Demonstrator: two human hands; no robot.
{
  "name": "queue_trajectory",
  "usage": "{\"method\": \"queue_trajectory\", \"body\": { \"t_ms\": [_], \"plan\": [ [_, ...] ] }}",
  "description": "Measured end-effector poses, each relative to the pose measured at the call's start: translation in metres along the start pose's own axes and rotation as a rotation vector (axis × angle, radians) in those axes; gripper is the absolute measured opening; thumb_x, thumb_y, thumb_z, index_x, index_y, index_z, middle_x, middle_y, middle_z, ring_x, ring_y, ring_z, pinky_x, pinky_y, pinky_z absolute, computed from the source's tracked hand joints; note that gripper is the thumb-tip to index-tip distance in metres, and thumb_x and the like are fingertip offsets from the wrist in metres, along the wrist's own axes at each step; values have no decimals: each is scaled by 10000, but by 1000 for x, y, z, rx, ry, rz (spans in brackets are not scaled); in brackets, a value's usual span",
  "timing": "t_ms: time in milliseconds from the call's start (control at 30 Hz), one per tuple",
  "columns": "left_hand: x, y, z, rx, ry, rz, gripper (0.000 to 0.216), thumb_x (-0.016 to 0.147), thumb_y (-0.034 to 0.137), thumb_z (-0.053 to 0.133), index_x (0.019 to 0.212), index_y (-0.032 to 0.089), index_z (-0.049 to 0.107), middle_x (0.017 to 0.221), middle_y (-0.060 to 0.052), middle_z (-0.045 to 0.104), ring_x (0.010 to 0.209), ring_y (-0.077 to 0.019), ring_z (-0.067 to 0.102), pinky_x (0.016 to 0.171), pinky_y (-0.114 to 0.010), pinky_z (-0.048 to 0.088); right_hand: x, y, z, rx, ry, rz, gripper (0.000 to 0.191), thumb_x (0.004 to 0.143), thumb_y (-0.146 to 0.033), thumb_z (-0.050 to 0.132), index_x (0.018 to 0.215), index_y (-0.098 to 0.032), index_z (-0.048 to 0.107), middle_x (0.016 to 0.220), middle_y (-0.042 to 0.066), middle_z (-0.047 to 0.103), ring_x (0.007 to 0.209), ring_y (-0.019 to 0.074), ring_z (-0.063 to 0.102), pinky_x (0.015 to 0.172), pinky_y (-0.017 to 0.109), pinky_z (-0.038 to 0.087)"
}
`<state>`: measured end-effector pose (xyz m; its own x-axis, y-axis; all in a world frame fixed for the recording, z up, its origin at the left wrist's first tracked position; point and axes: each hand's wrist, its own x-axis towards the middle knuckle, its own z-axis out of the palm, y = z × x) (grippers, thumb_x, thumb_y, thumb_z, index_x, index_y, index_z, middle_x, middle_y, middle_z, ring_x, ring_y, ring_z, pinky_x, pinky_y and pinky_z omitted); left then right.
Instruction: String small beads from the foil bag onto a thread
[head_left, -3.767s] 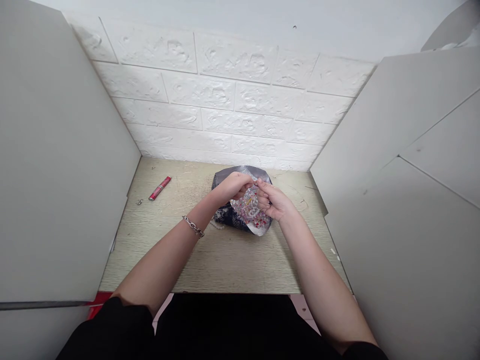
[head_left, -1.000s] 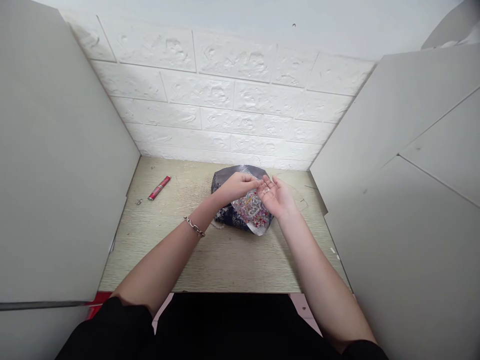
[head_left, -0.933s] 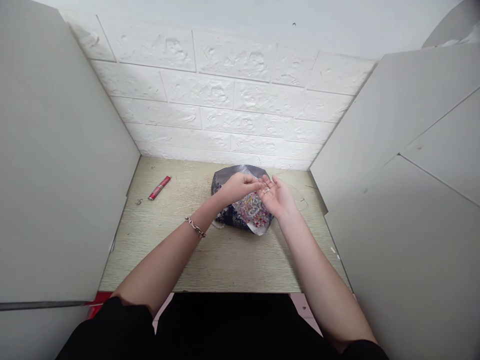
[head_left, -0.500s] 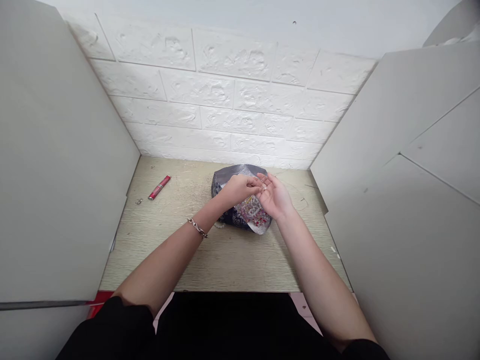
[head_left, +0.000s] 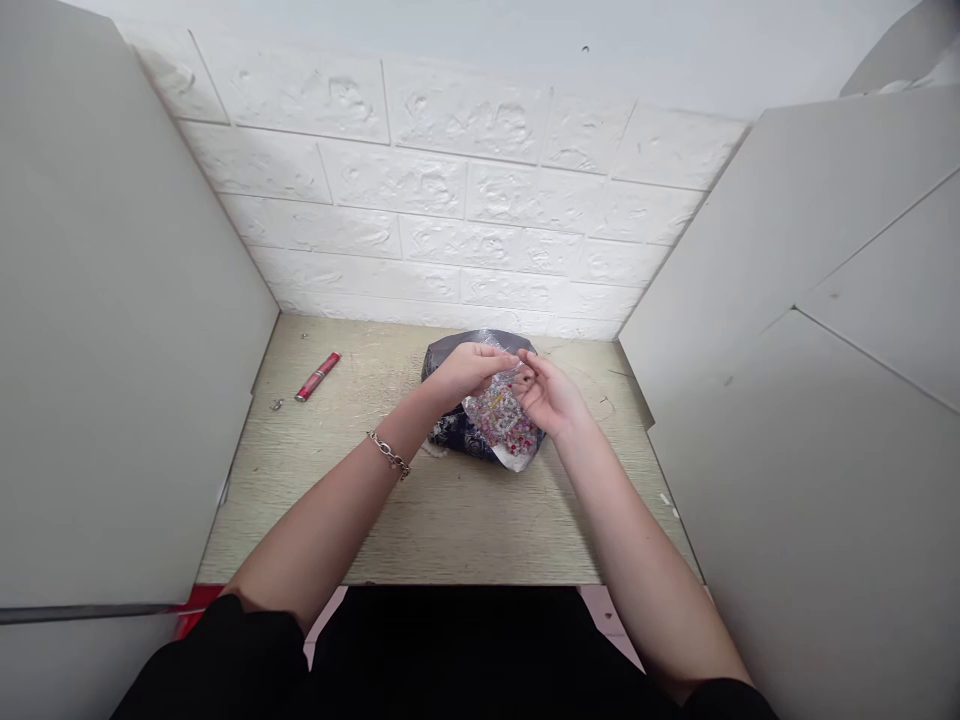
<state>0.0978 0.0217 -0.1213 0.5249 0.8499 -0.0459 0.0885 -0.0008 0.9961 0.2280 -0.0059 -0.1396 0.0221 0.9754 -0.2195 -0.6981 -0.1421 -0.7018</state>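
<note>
A dark blue patterned pouch (head_left: 465,437) with a silvery lining lies on the table, its mouth spread wide. Small beads (head_left: 504,415) in pink, red, white and yellow fill the opening. Above them, my left hand (head_left: 472,370) is closed in a pinch; whatever is between its fingertips is too small to make out. My right hand (head_left: 551,395) meets it from the other side, fingers curled inward and tips close to the left fingertips. Anything inside its grip is hidden. A few white beads (head_left: 433,451) show beside the pouch's lower left edge.
On the left of the wooden table (head_left: 480,530) lies a red tube (head_left: 317,377), with a small metallic piece (head_left: 277,404) near it. A thin thread or wire (head_left: 606,404) lies on the right. Grey panels stand on both sides, and a white brick-pattern wall (head_left: 435,235) closes the back.
My right hand, earlier palm up with a small pale piece on it, has curled its fingers inward. My left hand has risen slightly, its fingertips now meeting the right fingertips.
</note>
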Motion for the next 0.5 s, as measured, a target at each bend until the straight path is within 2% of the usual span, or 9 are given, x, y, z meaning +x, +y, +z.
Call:
{"method": "queue_trajectory", "body": {
  "t_ms": [67, 167, 267, 367, 500],
  "plan": [
    [-1, 0, -2, -95, -35, -10, 201, 705, 325, 576, 622, 162, 492, 406, 97, 205, 346, -15, 152, 366, -208, 69, -4, -4, 0, -146, -58, -80, 67, 683, -205, 593, 719, -155, 565, 417, -94, 325, 352, 21, 260, 323, 141, 245],
    [0, -2, -5, -202, -82, -20, 273, 710, 314, 583, 570, 173, 397, 431, 98, 184, 347, -8, 139, 354, -199, 52, -8, -9, -2, -503, -109, -293, 175, 623, -266, 648, 753, -153, 614, 417, -90, 349, 364, 20, 214, 341, 170, 175],
    [2, -5, -8, -255, -96, -35, 286, 718, 287, 579, 565, 173, 366, 452, 100, 178, 349, -3, 141, 343, -181, 67, -8, -11, -5, -834, -99, -445, 244, 621, -306, 637, 813, -157, 656, 459, -61, 437, 403, 38, 276, 390, 191, 220],
    [3, -7, -9, -265, -103, -38, 255, 727, 267, 573, 582, 165, 390, 453, 101, 188, 345, 0, 150, 332, -165, 89, -7, -10, -6, -1007, -46, -572, 245, 646, -315, 606, 814, -152, 678, 507, -32, 502, 450, 61, 346, 452, 213, 292],
    [4, -8, -10, -296, -115, -41, 230, 734, 257, 567, 597, 158, 411, 450, 100, 195, 340, 3, 158, 322, -151, 97, -7, -8, -7, -1175, 12, -702, 249, 690, -335, 572, 828, -167, 692, 453, -42, 452, 436, 70, 332, 472, 223, 311]
  ]
}}
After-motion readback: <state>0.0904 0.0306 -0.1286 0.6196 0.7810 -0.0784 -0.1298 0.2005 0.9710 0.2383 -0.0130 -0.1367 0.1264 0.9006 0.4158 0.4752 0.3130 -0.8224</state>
